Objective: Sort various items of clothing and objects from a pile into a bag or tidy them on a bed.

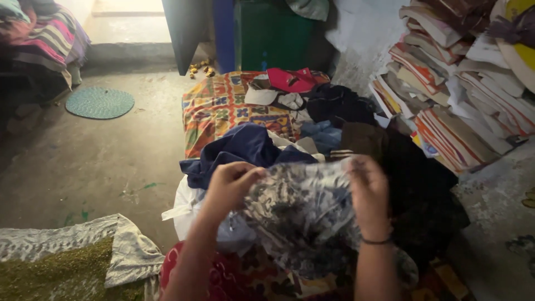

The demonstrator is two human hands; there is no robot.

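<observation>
Both hands up in lower centre of frame, holding a patterned grey-and-white cloth (301, 206) stretched between them. Left hand (229, 184) pinches the cloth's upper left edge, fingers closed on the fabric. Right hand (368, 192) grips the upper right edge, fingers curled over it; dark band at that wrist. Cloth hangs slack below the hands, lower part bunched over the pile.

Under and behind it: navy garment (239, 147) just above the left hand, white fabric (186, 209) at lower left of the pile, dark brown and black clothes (412, 184) to the right, red item (290, 79) further up on a colourful printed sheet (223, 108). Stack of books (451, 100) fills the upper right. Round green mat (100, 102) on the floor (83, 161), upper left.

My read: the cloth is being opened out by its top edge. To do it well:
- keep both pinches at matching corners so the edge runs straight, not skewed
- lift high enough that the bottom clears the pile, else it drags the navy piece along
- tension even between hands; a short shake would drop the bunched part flat
- watch the hem near the white fabric, a snag looks likely there
</observation>
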